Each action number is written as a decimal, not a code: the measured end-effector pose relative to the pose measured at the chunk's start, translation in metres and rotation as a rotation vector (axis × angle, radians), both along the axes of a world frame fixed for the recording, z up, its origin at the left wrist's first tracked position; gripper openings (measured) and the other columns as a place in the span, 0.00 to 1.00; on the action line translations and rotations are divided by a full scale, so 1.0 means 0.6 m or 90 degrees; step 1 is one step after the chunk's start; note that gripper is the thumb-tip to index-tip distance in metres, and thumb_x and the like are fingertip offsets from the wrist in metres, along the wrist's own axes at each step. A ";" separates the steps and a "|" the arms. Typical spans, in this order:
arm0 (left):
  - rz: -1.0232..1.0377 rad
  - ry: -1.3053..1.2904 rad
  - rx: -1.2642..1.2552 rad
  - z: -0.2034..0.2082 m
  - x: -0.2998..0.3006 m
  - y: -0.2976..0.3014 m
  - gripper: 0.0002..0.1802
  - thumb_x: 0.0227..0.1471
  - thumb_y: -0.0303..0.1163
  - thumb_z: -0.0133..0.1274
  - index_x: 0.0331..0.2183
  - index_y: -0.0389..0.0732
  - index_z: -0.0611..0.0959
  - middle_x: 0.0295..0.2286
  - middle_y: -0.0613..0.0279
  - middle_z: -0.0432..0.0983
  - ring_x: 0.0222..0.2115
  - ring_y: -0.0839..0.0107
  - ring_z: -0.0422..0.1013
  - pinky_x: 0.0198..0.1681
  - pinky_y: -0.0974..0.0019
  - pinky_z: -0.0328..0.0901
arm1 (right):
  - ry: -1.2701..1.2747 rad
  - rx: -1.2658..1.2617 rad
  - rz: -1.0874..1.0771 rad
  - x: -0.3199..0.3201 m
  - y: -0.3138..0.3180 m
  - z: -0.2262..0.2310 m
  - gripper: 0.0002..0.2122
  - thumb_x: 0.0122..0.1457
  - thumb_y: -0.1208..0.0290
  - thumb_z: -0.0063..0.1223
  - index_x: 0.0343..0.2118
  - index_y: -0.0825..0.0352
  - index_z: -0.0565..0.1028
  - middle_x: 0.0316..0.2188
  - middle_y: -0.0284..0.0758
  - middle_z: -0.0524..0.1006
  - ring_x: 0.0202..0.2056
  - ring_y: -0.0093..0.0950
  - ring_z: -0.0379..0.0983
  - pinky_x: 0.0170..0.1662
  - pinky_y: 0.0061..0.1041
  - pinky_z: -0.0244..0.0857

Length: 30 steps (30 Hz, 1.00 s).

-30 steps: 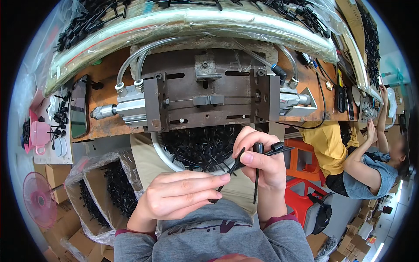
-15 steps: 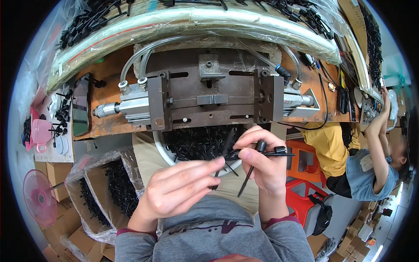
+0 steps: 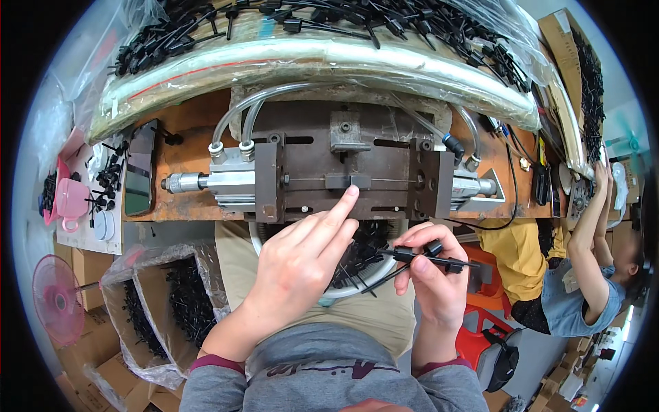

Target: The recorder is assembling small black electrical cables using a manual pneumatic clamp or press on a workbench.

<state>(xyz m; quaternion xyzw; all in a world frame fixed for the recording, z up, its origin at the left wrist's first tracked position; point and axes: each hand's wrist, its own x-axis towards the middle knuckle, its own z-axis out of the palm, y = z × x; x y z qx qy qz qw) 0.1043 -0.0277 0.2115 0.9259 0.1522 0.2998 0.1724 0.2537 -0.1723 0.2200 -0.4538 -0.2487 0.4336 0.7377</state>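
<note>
My left hand (image 3: 302, 254) reaches up to the brown metal fixture (image 3: 309, 144), its index finger stretched out and its tip at the small grey clamp block (image 3: 338, 182) in the middle. A thin dark rod (image 3: 346, 163) stands at that block, just beyond the fingertip; its lower end is hidden. To the right, my right hand (image 3: 436, 278) is closed around several black plastic rods with thick heads (image 3: 434, 255), which point in different directions. Beneath the fixture, between my knees, a white-rimmed basin (image 3: 328, 294) holds many similar black rods, partly covered by my left hand.
Pneumatic cylinders (image 3: 232, 184) with clear hoses flank the fixture. Black parts (image 3: 322, 17) heap on a plastic-wrapped ledge behind it. A phone (image 3: 141, 168) lies left. Lined boxes of parts (image 3: 189, 295) stand lower left; another person (image 3: 583, 275) works at the right beyond a red stool (image 3: 480, 323).
My left hand has left the rods by my right hand and moved up to the clamp block, where a dark rod now shows. My right hand has shifted slightly right and down, still holding its rods.
</note>
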 end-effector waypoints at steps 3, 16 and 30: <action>0.001 0.023 0.032 0.000 -0.002 0.001 0.14 0.42 0.25 0.63 0.35 0.35 0.83 0.51 0.53 0.76 0.33 0.64 0.77 0.38 0.65 0.72 | -0.007 -0.005 -0.044 0.003 0.000 0.000 0.07 0.59 0.80 0.56 0.38 0.77 0.73 0.39 0.47 0.75 0.24 0.27 0.77 0.25 0.22 0.73; 0.014 0.072 0.039 0.016 0.006 0.004 0.13 0.42 0.26 0.64 0.35 0.36 0.85 0.49 0.55 0.78 0.23 0.68 0.76 0.29 0.68 0.69 | 0.014 -0.093 -0.040 -0.003 0.006 0.012 0.04 0.59 0.80 0.57 0.34 0.74 0.74 0.22 0.35 0.75 0.15 0.22 0.71 0.18 0.18 0.62; 0.022 -0.046 -0.115 -0.001 0.007 -0.005 0.13 0.41 0.18 0.63 0.34 0.31 0.82 0.49 0.51 0.75 0.33 0.64 0.79 0.35 0.66 0.74 | -0.021 -0.117 -0.024 -0.020 -0.005 0.005 0.04 0.61 0.78 0.57 0.34 0.71 0.73 0.19 0.31 0.73 0.15 0.19 0.69 0.18 0.16 0.60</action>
